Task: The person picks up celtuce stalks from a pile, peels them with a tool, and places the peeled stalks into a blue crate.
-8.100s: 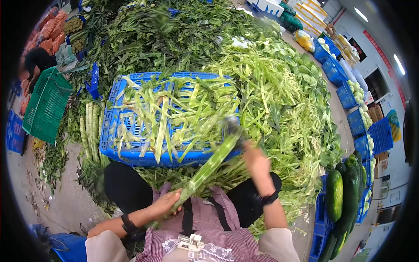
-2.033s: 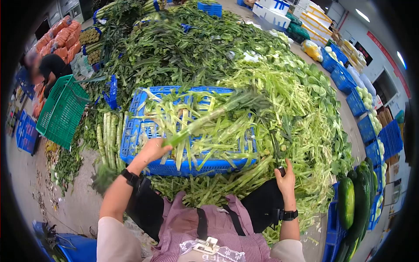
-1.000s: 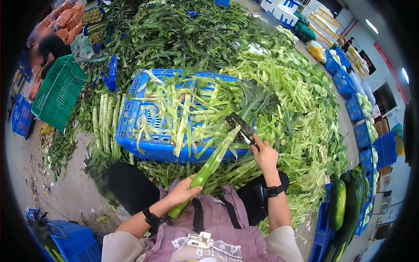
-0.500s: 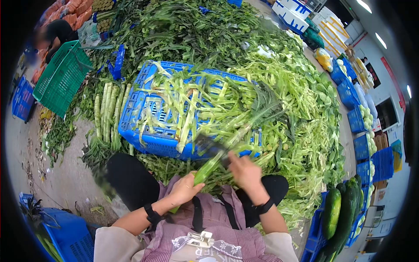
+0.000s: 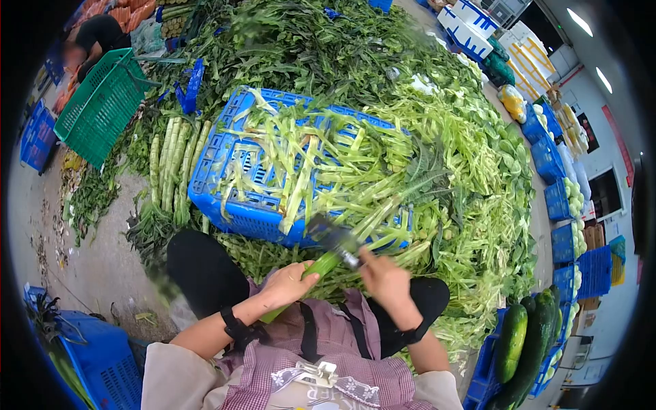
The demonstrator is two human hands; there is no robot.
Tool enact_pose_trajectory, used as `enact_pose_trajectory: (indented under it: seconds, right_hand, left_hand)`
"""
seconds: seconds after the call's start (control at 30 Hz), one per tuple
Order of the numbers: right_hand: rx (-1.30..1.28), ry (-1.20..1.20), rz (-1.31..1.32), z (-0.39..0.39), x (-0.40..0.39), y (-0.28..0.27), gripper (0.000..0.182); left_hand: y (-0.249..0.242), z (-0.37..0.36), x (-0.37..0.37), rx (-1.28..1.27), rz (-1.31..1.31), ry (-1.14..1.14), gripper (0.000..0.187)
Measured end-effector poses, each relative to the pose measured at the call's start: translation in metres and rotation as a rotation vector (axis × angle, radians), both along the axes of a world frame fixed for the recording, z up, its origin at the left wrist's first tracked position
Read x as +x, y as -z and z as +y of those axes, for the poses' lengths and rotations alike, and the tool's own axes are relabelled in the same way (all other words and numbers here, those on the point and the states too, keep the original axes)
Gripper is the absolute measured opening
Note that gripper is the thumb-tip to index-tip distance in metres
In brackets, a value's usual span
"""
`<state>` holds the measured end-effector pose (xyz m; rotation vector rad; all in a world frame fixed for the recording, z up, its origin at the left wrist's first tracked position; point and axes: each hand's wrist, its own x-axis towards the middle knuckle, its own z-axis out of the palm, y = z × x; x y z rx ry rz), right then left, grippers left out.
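My left hand (image 5: 288, 284) is closed around a pale green celtuce stalk (image 5: 322, 265), whose lower end slants toward my lap. In my right hand (image 5: 387, 279) is a broad-bladed knife (image 5: 331, 232), its dark blade blurred by motion. The blade overlaps the upper part of the stalk in this view, close to the front edge of an upturned blue crate (image 5: 236, 220). Long green peelings (image 5: 301, 171) are strewn over that crate. A dark celtuce leaf (image 5: 425, 179) lies at its right end.
Several peeled celtuce stalks (image 5: 171, 164) lie left of the crate. Heaped leaves (image 5: 307, 48) spread behind it, with peelings (image 5: 492, 225) piled on the right. A green basket (image 5: 102, 109) stands near another person (image 5: 99, 41). Large dark green gourds (image 5: 529, 335) are at lower right.
The knife has moved slightly down and right along the stalk, and the upper leafy part now lies among the peelings. My left hand keeps its hold; the view has shifted slightly.
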<state>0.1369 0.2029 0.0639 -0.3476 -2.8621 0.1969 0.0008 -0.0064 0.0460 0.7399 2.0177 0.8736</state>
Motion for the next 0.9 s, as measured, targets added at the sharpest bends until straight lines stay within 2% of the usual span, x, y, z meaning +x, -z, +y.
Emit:
enact_pose_trajectory:
  seconds: [0.07, 0.13, 0.17, 0.23, 0.33, 0.43, 0.47, 0.53, 0.67, 0.77, 0.83, 0.87, 0.9]
  right_hand:
    - [0.017, -0.184, -0.061, -0.021, 0.000, -0.011, 0.042]
    - [0.059, -0.087, -0.068, -0.003, -0.006, -0.008, 0.043]
    - [0.104, -0.024, -0.008, 0.017, -0.008, -0.004, 0.044]
    - [0.141, 0.234, -0.074, 0.059, -0.009, 0.003, 0.044]
    - [0.057, 0.340, 0.030, 0.105, -0.005, 0.015, 0.040]
    - [-0.143, 0.434, 0.038, 0.105, -0.005, 0.021, 0.041]
    - [-0.144, 0.434, 0.036, 0.093, -0.005, 0.020, 0.041]
    - [0.003, 0.366, 0.015, 0.063, -0.002, 0.021, 0.045]
    - [0.001, 0.314, 0.020, 0.035, 0.014, 0.003, 0.043]
    - [0.036, 0.332, 0.049, 0.059, 0.022, 0.008, 0.041]
    - [0.097, 0.515, 0.090, 0.101, 0.023, 0.023, 0.039]
    - [0.126, 0.591, 0.101, 0.110, 0.018, 0.018, 0.039]
    - [0.140, 0.573, 0.110, 0.111, 0.016, 0.016, 0.038]
  left_hand:
    - [0.002, 0.000, -0.001, -0.051, 0.043, 0.040, 0.057]
    - [0.002, -0.002, 0.000, -0.108, 0.092, 0.080, 0.058]
    - [0.002, -0.002, 0.003, -0.034, 0.123, 0.044, 0.058]
    - [-0.005, 0.000, 0.004, 0.030, 0.121, -0.011, 0.058]
    - [-0.005, 0.003, 0.000, 0.020, 0.095, 0.005, 0.063]
    - [0.012, 0.010, -0.001, 0.063, 0.140, 0.037, 0.062]
    - [0.009, 0.011, -0.002, 0.061, 0.138, 0.037, 0.062]
    - [0.002, 0.014, -0.009, -0.111, -0.065, 0.145, 0.057]
    - [0.025, 0.005, 0.003, -0.064, -0.055, 0.068, 0.053]
    - [0.038, 0.002, 0.009, 0.043, 0.046, 0.061, 0.051]
    - [0.037, 0.001, 0.006, 0.153, -0.171, 0.022, 0.038]
    - [0.032, 0.001, 0.007, 0.151, -0.171, 0.024, 0.038]
    - [0.024, 0.003, 0.006, 0.168, -0.406, -0.071, 0.031]
